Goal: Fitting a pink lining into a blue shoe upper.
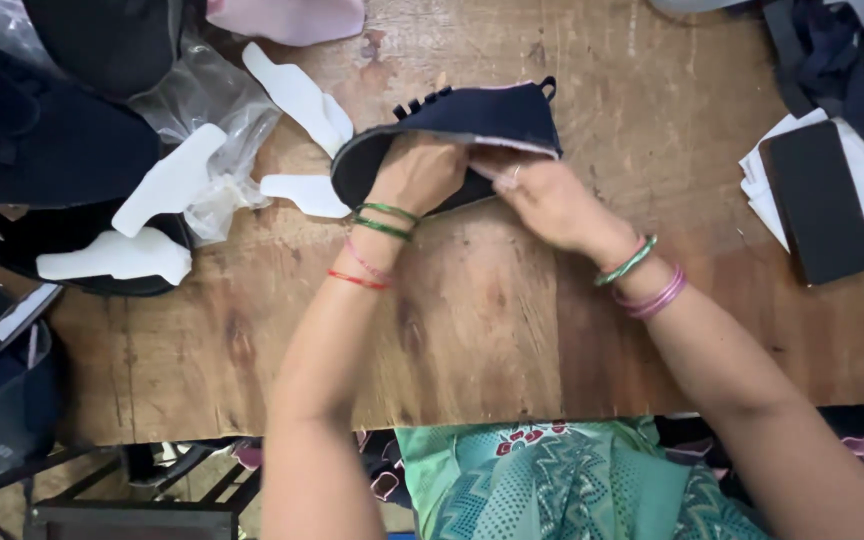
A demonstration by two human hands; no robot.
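Observation:
A dark navy shoe upper with black laces and a pale lining lies on its side on the wooden table. My left hand reaches into its opening, fingers hidden inside. My right hand pinches the shoe's lower edge by the pale lining. Both wrists carry green, red and pink bangles.
White insole pieces and crumpled clear plastic lie at the left, beside dark shoe uppers. A black phone rests on white papers at the right. The table's near edge runs just above my lap.

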